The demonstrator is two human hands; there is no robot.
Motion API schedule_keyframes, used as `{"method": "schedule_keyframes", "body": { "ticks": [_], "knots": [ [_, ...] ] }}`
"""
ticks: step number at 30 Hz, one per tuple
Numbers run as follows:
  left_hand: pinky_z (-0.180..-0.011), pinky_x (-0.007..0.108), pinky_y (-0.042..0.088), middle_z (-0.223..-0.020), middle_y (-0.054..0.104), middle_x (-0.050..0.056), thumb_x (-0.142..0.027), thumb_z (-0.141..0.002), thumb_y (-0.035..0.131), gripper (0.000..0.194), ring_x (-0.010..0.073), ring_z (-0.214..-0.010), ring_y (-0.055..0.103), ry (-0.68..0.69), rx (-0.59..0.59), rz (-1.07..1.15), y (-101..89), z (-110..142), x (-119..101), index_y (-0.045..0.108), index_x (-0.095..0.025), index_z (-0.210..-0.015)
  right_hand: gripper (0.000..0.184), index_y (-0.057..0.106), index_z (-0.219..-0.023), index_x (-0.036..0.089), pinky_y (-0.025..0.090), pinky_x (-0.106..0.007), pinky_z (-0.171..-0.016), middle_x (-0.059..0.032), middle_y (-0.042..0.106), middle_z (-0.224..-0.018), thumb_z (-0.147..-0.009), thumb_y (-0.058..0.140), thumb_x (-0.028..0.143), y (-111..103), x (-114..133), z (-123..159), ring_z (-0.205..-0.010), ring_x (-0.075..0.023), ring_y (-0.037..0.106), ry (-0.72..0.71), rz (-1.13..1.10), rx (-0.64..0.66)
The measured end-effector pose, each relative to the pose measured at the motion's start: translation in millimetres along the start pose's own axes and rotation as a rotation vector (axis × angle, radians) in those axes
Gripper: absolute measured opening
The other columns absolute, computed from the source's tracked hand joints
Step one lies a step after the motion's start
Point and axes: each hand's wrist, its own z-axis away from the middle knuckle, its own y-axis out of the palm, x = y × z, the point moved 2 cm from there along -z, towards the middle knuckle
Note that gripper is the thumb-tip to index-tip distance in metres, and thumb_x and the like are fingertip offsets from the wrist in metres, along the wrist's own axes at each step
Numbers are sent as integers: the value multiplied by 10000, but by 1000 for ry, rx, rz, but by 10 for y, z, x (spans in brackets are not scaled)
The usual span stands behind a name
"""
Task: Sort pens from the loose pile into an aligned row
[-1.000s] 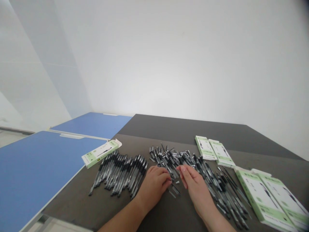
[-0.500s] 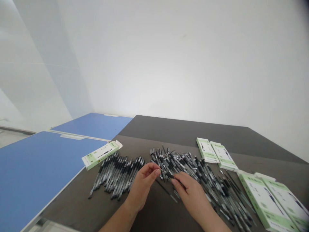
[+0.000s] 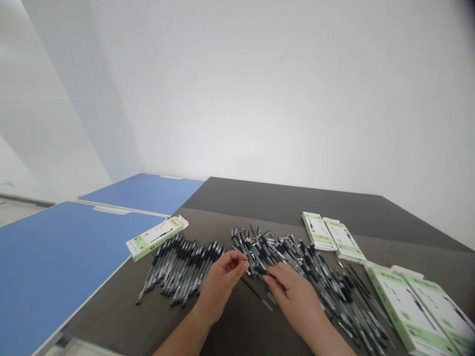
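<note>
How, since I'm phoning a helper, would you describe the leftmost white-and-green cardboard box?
On the dark grey table, go left toward the blue tabletops. The white-and-green box lies at that edge, alone; its four lookalikes are paired at right.

the black pen part [image 3: 261,270] is narrow and sits slightly tilted in the right hand [image 3: 295,291], its dark end pointing toward the left hand [image 3: 222,277]. there, a small light piece [image 3: 244,261] (too small to tell exactly) is held in a close pinch.
</note>
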Motion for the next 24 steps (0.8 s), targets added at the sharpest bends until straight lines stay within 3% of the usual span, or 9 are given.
{"method": "schedule_keyframes", "body": {
  "ticks": [4,7,9,11,13,16,19,22,24],
  "knots": [
    [-673,232,396,-734,591,-9,-336,-695,671,190,137,-706,511,-43,75,-115,16,-9,0,637,-177,-794,238,656,-939,225,428,-293,-687,-52,635,-841,-885,432,289,1,-9,0,-765,-189,589,5,29,-3],
    [-682,234,392,-736,596,-8,-339,-697,673,200,140,-717,516,-74,122,-90,10,-20,14,640,-173,-804,238,650,-990,224,426,-304,-724,-62,651,-895,-869,459,296,9,-10,7,-811,-202,592,38,-70,-38],
    [-708,237,389,-753,601,-7,-324,-707,672,190,136,-735,520,-79,151,-25,6,-22,24,643,-173,-819,241,641,-994,217,425,-295,-713,-53,658,-886,-861,471,324,24,10,11,-788,-192,590,91,-233,-21],
    [-753,251,391,-775,608,-2,-307,-724,662,171,140,-764,529,-70,184,47,9,-17,36,646,-173,-829,259,641,-894,202,409,-265,-627,-15,626,-710,-873,444,369,58,50,14,-658,-156,556,167,-449,68],
    [-794,281,397,-781,614,8,-313,-756,630,167,152,-780,543,-65,234,102,23,-5,50,653,-174,-844,332,608,-774,191,339,-229,-502,37,497,-532,-888,397,420,103,98,19,-505,-111,445,268,-687,192],
    [-832,315,399,-846,636,28,-345,-783,593,206,174,-821,558,-63,243,105,36,9,69,673,-180,-877,291,578,-806,182,221,-196,-425,71,428,-533,-806,531,469,144,155,26,-444,-66,322,418,-971,266],
    [-850,318,395,-913,642,50,-370,-782,593,245,192,-876,554,-53,215,65,36,15,68,685,-175,-897,344,579,-844,168,147,-185,-395,88,398,-518,-704,651,475,151,188,39,-408,-40,258,524,-1155,272],
    [-849,308,395,-930,638,58,-383,-797,571,266,197,-900,547,-48,240,62,38,17,55,686,-167,-902,385,572,-798,155,85,-195,-362,98,360,-458,-766,545,538,171,225,52,-348,-29,167,576,-1337,390],
    [-845,294,390,-931,636,51,-387,-805,560,267,193,-911,539,-47,224,33,32,13,49,685,-173,-905,406,567,-827,156,94,-195,-355,82,421,-486,-764,533,556,180,220,35,-337,-26,190,556,-1315,358]
  ]
}}
